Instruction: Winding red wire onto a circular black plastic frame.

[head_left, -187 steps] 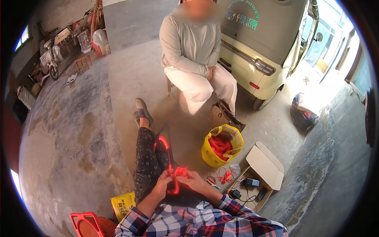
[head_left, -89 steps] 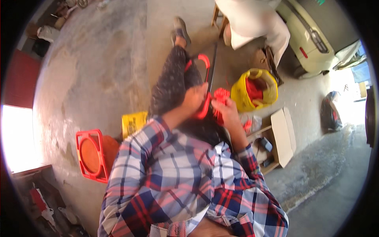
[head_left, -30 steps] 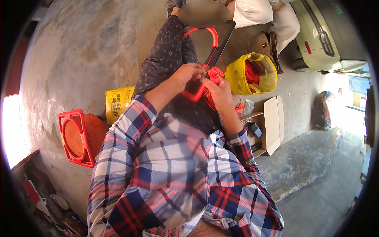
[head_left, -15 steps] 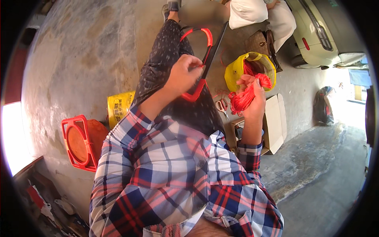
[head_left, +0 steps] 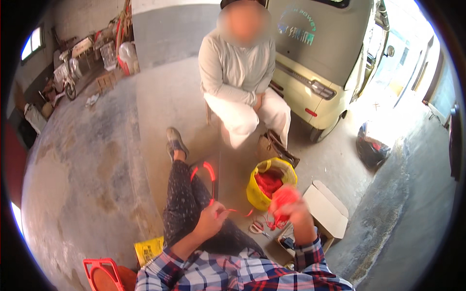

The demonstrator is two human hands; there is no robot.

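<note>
Pale green vehicle parked far right, rear facing the room. Seated person in light clothes far centre, on the concrete floor. Open cardboard box near right; yellow bag of red stuff just left of it. Red frame tool stands on the worker's lap, near centre: long axis runs near-to-far, curved red end pointing away toward the seated person, dark blade alongside. Left hand fingers pressed together, pinching a thin red strip that runs right. Right hand raised, closed around a bunch of red material, just beside the yellow bag. Scissors lie on the floor between the hands. Orange stool near left, yellow packet beside it.
</note>
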